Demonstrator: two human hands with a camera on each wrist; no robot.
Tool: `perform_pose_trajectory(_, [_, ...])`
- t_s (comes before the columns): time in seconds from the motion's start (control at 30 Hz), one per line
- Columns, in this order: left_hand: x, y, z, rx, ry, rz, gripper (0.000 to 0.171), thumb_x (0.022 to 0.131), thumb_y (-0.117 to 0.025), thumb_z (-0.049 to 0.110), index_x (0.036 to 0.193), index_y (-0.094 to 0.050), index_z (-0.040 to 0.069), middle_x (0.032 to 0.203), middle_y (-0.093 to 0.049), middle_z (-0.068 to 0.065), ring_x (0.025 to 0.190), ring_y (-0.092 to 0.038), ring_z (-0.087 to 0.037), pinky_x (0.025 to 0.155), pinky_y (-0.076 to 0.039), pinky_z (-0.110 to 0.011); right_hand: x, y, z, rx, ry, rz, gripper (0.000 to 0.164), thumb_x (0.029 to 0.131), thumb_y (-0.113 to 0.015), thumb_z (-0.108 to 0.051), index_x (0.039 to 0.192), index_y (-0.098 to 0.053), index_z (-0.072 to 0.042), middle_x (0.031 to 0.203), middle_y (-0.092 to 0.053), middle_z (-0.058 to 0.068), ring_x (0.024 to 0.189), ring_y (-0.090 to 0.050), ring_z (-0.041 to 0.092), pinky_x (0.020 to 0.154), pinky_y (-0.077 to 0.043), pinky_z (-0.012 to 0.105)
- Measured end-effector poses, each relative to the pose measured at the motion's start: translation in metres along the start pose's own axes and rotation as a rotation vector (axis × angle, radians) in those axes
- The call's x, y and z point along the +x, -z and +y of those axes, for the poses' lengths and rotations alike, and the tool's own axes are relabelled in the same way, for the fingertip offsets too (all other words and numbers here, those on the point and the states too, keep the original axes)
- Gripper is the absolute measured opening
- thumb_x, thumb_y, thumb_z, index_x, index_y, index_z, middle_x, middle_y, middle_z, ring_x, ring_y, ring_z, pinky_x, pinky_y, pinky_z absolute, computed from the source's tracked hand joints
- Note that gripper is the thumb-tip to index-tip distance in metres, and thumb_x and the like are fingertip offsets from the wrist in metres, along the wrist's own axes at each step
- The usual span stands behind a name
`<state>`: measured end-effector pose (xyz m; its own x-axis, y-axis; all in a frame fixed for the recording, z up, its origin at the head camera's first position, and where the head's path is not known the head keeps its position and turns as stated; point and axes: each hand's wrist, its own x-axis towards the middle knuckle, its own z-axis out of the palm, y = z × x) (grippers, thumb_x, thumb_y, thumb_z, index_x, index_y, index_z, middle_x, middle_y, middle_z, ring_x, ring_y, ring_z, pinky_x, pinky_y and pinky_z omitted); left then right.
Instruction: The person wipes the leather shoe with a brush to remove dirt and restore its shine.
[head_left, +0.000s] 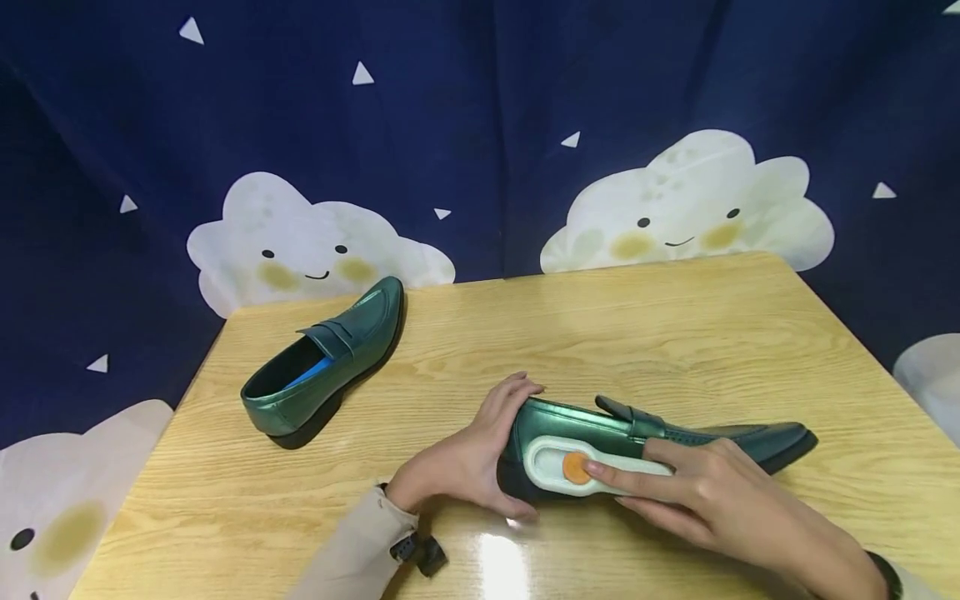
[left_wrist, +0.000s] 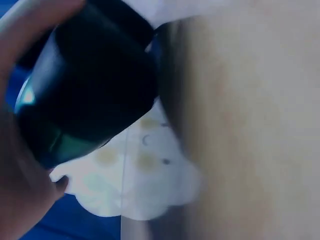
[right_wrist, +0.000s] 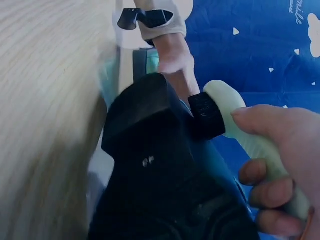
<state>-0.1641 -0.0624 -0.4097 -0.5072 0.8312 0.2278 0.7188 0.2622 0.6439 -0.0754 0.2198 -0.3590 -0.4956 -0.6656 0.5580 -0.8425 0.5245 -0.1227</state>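
Observation:
A metallic green loafer is tilted on its side, toe to the right; its dark sole faces the right wrist camera. My left hand grips the heel end, thumb low and fingers over the top. In my right hand is a pale shoe brush with an orange round button, my index finger on or beside that button. Short black bristles lie against the loafer's side near the heel. In the left wrist view the heel appears dark and blurred.
A matching green loafer stands upright at the table's back left, with a blue insole showing. The wooden table ends at a dark blue curtain printed with clouds. A black strap piece hangs from my left wrist.

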Motion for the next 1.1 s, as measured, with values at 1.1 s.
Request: perform_pose_trajectory(1.1, [0.003, -0.009, 0.007, 0.150, 0.009, 0.070, 0.112, 0.048, -0.088, 0.026, 0.135, -0.022, 0.004, 0.132, -0.028, -0.014, 0.126, -0.025, -0.026, 0.106, -0.033, -0.037, 0.016, 0.013, 0.008, -0.170, -0.063, 0.073, 0.040, 0.102, -0.039, -0.044, 0.125, -0.067, -0.027, 0.071, -0.042, -0.012, 0.052, -0.022, -0.007, 0.042, -0.021, 0.011])
